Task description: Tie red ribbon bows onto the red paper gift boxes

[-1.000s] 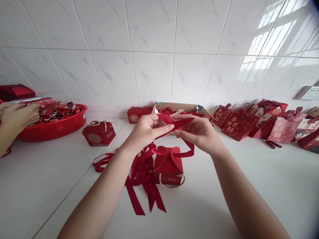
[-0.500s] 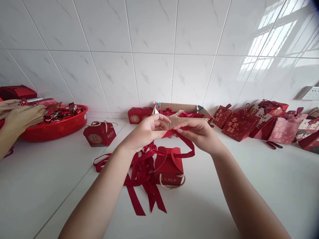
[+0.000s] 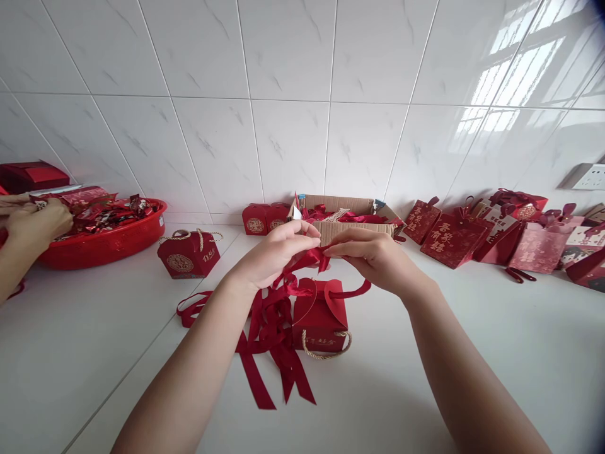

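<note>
A red ribbon (image 3: 309, 259) is pinched between the fingers of my left hand (image 3: 280, 251) and my right hand (image 3: 373, 255), looped and folded where they meet. Part of it curves down on the right to a red gift box (image 3: 321, 321) below my hands. This box has heart-shaped top flaps, gold lettering and a twisted rope handle hanging at its front. Beside the box, on its left, lies a heap of loose red ribbons (image 3: 270, 315) with slanted ends. My fingers partly hide the fold in the held ribbon.
A cardboard box (image 3: 359, 230) with red ribbons stands by the wall. Left are a rope-handled red box (image 3: 189, 255) and a red basin (image 3: 108, 243) of wrapped sweets, where another person's hands (image 3: 35, 221) work. Several red gift bags (image 3: 456, 236) stand at the right.
My hands have brought the ribbon into a tighter loop, with a short end now hanging between them. The other person's hands have shifted left over the basin.
</note>
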The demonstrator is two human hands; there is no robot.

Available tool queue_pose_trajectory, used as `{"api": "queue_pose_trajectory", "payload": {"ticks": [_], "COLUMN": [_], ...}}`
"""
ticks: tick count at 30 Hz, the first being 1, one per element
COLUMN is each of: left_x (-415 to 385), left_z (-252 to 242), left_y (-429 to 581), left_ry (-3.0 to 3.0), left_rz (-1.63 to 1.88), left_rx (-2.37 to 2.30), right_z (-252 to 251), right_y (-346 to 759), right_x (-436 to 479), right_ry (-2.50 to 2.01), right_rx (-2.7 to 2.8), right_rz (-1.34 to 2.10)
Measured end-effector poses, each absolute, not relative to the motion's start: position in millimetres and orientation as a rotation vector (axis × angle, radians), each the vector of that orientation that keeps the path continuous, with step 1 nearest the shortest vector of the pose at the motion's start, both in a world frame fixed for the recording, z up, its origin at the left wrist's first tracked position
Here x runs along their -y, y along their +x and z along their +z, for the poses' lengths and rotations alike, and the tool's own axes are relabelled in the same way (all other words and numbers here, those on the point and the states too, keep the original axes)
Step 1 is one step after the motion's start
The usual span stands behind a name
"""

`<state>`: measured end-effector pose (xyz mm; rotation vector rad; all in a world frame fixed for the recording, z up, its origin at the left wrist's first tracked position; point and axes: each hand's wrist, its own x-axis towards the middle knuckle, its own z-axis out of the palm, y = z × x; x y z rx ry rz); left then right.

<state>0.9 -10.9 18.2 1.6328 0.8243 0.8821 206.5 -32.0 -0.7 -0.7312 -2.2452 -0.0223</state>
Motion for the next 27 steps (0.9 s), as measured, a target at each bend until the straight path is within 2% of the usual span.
{"api": "queue_pose_trajectory", "payload": {"ticks": [14, 18, 27], "left_x": [8.9, 10.1, 18.7], "left_z": [16.8, 16.2, 16.3], "left_y": [5.7, 7.3, 7.8], "left_ry": [1.447, 1.617, 2.200], "left_rz": [0.895, 0.934, 1.264], "left_rx": [-0.705, -0.741, -1.021], "right_z": [-0.8, -0.6, 3.1], "right_y": [205.4, 206.3, 215.6], "right_x": [31.5, 31.2, 32.7], "right_ry": [-0.733, -0.714, -0.687], "right_rx": [2.209, 2.204, 2.186], "right_rz": [-0.141, -0.092, 0.023]}}
